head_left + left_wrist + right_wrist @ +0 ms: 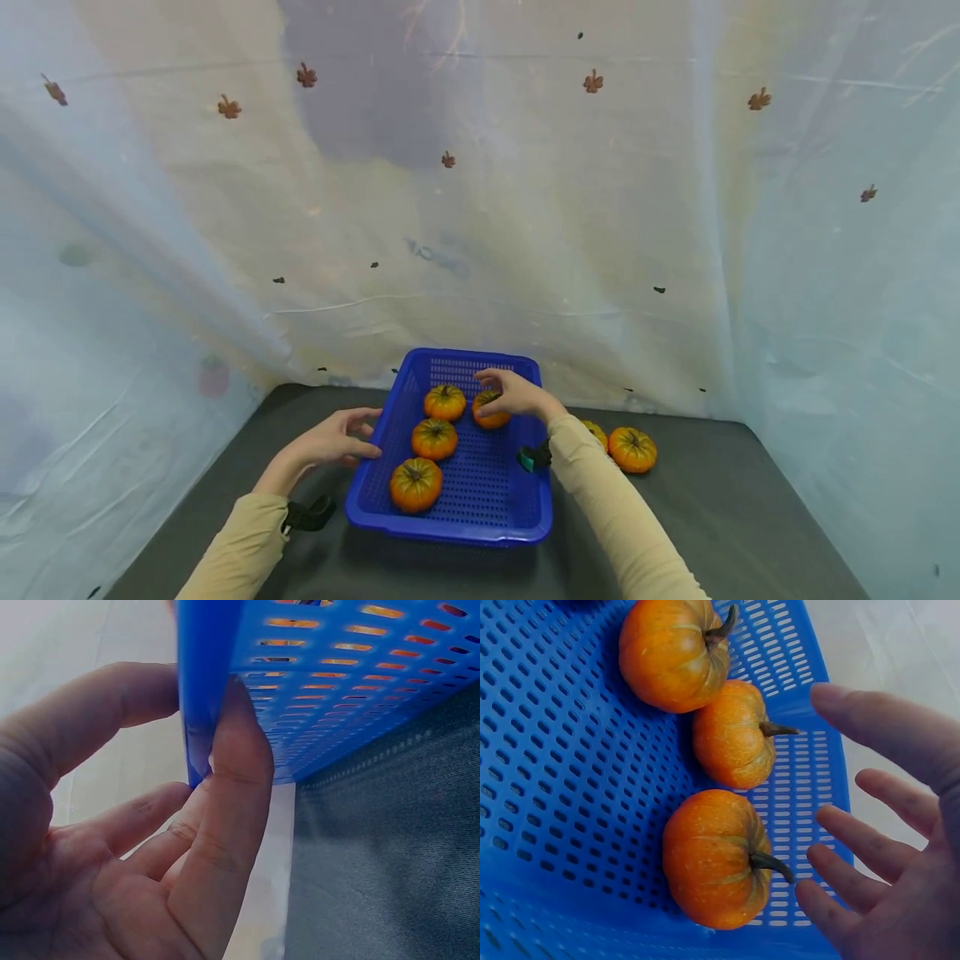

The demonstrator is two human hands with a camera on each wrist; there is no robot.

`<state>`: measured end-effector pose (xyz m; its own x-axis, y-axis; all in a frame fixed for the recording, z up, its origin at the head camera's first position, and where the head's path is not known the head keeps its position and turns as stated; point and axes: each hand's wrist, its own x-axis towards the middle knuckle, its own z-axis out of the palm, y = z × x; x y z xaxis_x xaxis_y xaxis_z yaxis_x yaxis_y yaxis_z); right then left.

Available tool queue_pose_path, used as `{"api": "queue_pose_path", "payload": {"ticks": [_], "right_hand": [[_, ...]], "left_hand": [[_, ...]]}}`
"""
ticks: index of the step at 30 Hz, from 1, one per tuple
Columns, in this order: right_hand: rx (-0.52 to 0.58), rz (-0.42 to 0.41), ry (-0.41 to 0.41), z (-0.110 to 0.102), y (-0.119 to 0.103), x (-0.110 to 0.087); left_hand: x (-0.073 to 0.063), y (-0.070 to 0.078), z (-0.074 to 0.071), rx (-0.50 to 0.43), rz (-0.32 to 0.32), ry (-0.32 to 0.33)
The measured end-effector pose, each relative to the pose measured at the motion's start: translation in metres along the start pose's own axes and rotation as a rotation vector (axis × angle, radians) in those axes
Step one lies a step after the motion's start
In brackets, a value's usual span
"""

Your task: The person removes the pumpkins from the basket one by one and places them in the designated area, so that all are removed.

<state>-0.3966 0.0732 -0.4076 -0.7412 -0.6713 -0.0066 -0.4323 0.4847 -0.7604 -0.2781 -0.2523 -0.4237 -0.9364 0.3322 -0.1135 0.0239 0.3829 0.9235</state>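
A blue plastic basket (pixel 480 530) with slotted walls holds several small orange pumpkins. My left hand (pixel 337 442) grips its left rim; in the left wrist view the fingers (pixel 232 780) lie on the rim's underside, with the thumb at its other side. Over the far right of the basket my right hand (pixel 513 393) hovers with spread, slightly bent fingers, partly covering a pumpkin (pixel 491 414). From the right wrist, the fingertips stand apart from the nearest pumpkin (pixel 716 859) and its stem. Three more pumpkins line the basket's left side, the front one (pixel 416 485) nearest me.
To the right of the basket, on the dark tabletop (pixel 720 500), lie a pumpkin (pixel 632 450) and another (pixel 596 433) partly hidden by my right sleeve. Pale printed sheeting (pixel 525 233) hangs behind the table and at both sides.
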Motion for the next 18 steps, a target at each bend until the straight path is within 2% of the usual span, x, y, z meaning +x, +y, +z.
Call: {"api": "queue_pose_path", "payload": {"ticks": [6, 18], "right_hand": [[0.037, 0.055, 0.019, 0.0015, 0.0036, 0.0037], [0.238, 0.239, 0.091, 0.0021, -0.0004, 0.0056]], "left_hand": [[0.0004, -0.0007, 0.0001, 0.006, -0.011, 0.0], [0.0016, -0.0031, -0.0009, -0.01, 0.001, -0.008]]}}
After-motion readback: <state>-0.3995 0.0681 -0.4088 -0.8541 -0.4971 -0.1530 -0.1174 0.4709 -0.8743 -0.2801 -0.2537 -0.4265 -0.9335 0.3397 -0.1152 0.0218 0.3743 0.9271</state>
